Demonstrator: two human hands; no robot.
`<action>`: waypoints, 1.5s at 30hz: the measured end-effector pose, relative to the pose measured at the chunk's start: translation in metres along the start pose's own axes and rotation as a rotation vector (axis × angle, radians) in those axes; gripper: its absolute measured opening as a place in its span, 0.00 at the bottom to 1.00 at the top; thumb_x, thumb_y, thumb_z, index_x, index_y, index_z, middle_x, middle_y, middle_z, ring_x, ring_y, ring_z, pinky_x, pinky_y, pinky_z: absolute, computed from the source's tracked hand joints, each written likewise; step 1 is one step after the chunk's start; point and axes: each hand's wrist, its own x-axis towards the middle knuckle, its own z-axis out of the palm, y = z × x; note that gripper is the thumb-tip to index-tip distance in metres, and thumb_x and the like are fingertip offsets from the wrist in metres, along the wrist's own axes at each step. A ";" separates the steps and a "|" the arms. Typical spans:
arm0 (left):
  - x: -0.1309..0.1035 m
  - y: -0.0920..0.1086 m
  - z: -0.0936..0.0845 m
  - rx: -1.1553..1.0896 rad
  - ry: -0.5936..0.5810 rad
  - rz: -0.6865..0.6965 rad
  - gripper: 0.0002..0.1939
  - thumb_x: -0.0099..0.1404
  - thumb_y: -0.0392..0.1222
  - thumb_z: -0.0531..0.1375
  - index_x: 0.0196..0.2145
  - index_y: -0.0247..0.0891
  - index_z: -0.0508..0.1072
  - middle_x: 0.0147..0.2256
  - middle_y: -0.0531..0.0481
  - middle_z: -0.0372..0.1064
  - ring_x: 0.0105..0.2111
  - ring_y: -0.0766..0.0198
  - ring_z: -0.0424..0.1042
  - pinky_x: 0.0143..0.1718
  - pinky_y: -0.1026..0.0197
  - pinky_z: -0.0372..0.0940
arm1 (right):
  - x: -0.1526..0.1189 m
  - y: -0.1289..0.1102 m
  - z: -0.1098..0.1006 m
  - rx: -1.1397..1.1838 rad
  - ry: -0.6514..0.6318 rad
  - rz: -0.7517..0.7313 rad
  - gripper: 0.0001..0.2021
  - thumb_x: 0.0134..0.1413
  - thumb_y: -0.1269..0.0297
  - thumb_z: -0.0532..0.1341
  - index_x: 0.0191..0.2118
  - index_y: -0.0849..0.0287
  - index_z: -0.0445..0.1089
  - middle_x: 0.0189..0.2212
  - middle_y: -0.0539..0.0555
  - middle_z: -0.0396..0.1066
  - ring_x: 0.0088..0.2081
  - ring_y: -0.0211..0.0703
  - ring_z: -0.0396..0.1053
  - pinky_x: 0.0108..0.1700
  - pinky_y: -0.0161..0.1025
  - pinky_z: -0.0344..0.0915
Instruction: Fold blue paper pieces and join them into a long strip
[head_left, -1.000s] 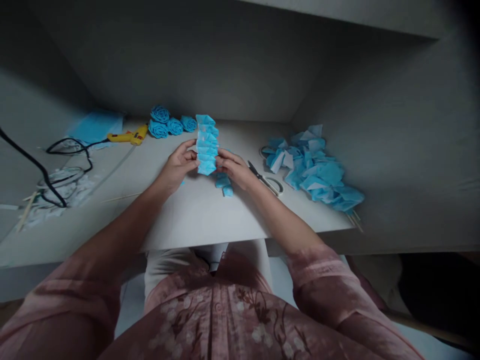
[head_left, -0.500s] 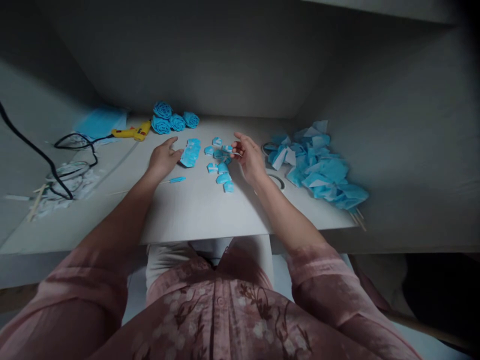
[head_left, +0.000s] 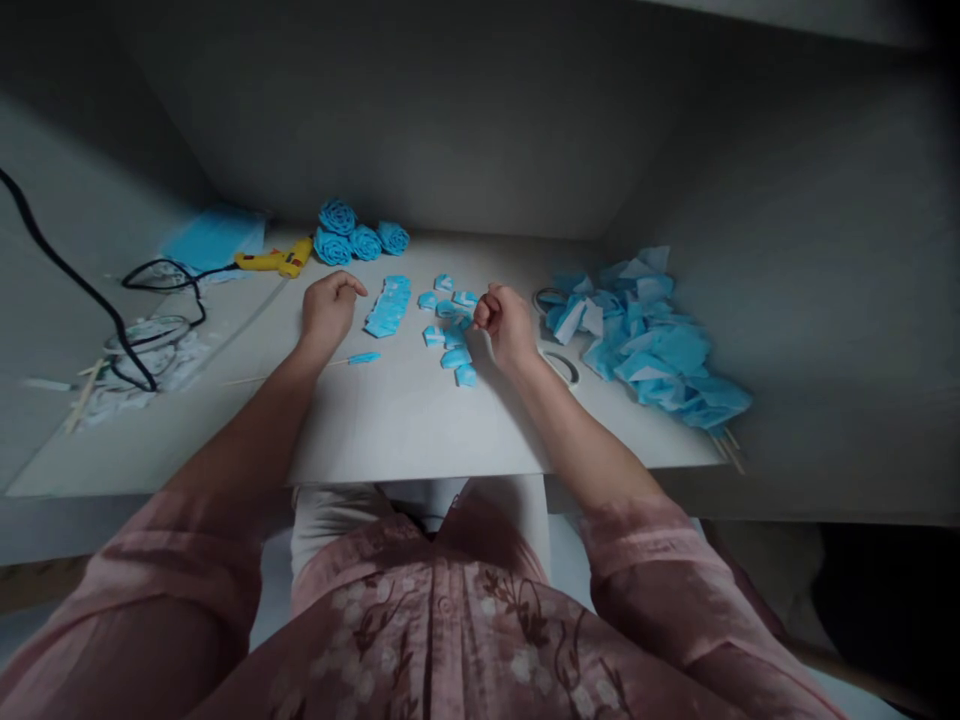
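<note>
My left hand (head_left: pixel 328 312) is closed with its fingers curled in, just left of a strip of overlapping blue petals (head_left: pixel 388 306). Nothing shows in it. My right hand (head_left: pixel 506 325) makes a loose fist at the right edge of several loose blue petals (head_left: pixel 454 337), and I see nothing in it either. A stick with a blue-wrapped tip (head_left: pixel 365 357) lies on the table in front of the petal strip, partly behind my left forearm. Beside my right wrist rests a white ring-shaped handle (head_left: pixel 564 369), partly hidden by the arm.
Several blue crepe-like roses (head_left: pixel 349 235) stand at the back. Left of them lies a yellow glue gun (head_left: pixel 277 260) with a black cord (head_left: pixel 105 300), near a flat blue sheet stack (head_left: pixel 214 240). Crumpled blue and white sheets (head_left: pixel 660 345) are heaped at right, with thin sticks (head_left: pixel 729 447) beneath.
My right hand's spread fingers have curled into a fist. My left hand's fingers have folded in, a little away from the petal strip. The whole view has shifted slightly.
</note>
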 end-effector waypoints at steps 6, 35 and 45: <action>-0.005 0.019 0.004 0.033 0.091 -0.019 0.12 0.61 0.29 0.55 0.27 0.41 0.75 0.22 0.54 0.64 0.25 0.61 0.59 0.31 0.57 0.54 | 0.002 0.001 0.001 -0.053 0.084 0.006 0.34 0.61 0.33 0.67 0.22 0.51 0.52 0.18 0.45 0.56 0.23 0.37 0.55 0.29 0.37 0.62; -0.027 0.049 0.019 0.305 -0.066 0.151 0.20 0.73 0.39 0.58 0.56 0.38 0.83 0.24 0.54 0.60 0.28 0.60 0.63 0.36 0.58 0.55 | -0.085 -0.006 -0.115 -1.479 0.045 -0.273 0.27 0.65 0.67 0.62 0.67 0.68 0.74 0.59 0.71 0.79 0.60 0.69 0.75 0.67 0.61 0.69; -0.011 0.040 0.002 0.369 0.077 0.060 0.21 0.72 0.36 0.57 0.56 0.38 0.84 0.25 0.54 0.58 0.30 0.59 0.65 0.41 0.57 0.61 | -0.088 0.017 -0.133 -1.315 0.062 -0.366 0.28 0.59 0.69 0.61 0.65 0.61 0.74 0.57 0.67 0.81 0.58 0.64 0.78 0.64 0.60 0.73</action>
